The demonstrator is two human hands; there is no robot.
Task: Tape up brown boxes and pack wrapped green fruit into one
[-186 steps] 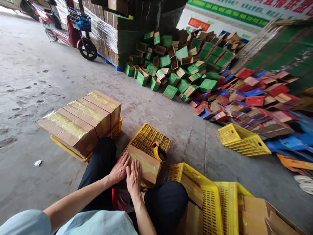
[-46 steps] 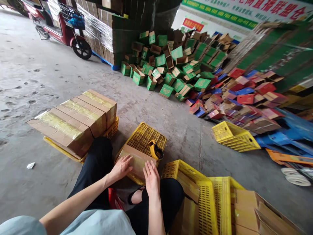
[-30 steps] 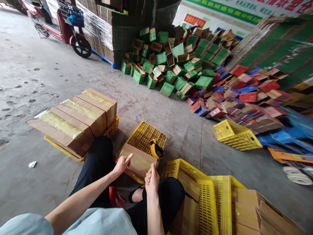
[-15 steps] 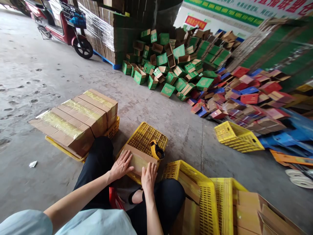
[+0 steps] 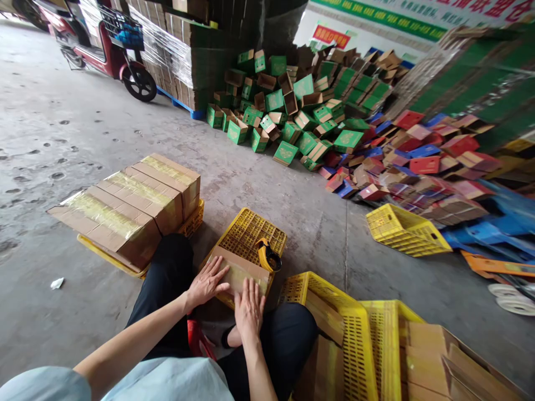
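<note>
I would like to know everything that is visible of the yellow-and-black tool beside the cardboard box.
The tool has a curved orange-yellow body and a black, loop-like part on its right side; it looks like hard plastic. It rests, not held, on the gridded surface of the yellow crate, near the crate's right edge and by one corner of the cardboard box. Whether it touches the box is unclear; finer details are too small.
</note>
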